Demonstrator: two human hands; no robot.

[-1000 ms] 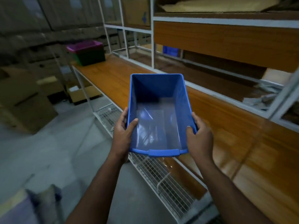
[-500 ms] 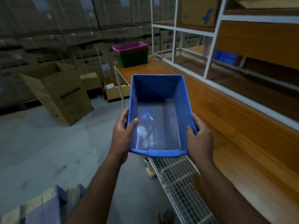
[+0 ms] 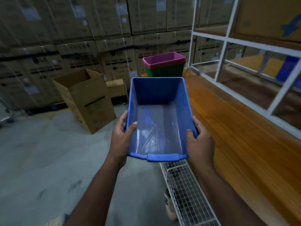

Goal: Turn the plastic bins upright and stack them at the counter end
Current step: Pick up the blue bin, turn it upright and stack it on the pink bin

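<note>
An empty blue plastic bin is held upright in the air in front of me, over the counter's near edge. My left hand grips its left rim, thumb inside. My right hand grips the right rim the same way. At the far end of the wooden counter stands a stack of nested bins: a pink one on top, a red rim under it, a green one below. The blue bin hides the foot of that stack.
A white metal shelf frame runs along the counter's right side, with a blue object behind it. A wire rack sits under the counter. An open cardboard box stands on the floor at left, before a wall of stacked cartons.
The view has swung left and moved along the counter, so the bin stack looks nearer and more centred. Both hands keep the same grip on the blue bin.
</note>
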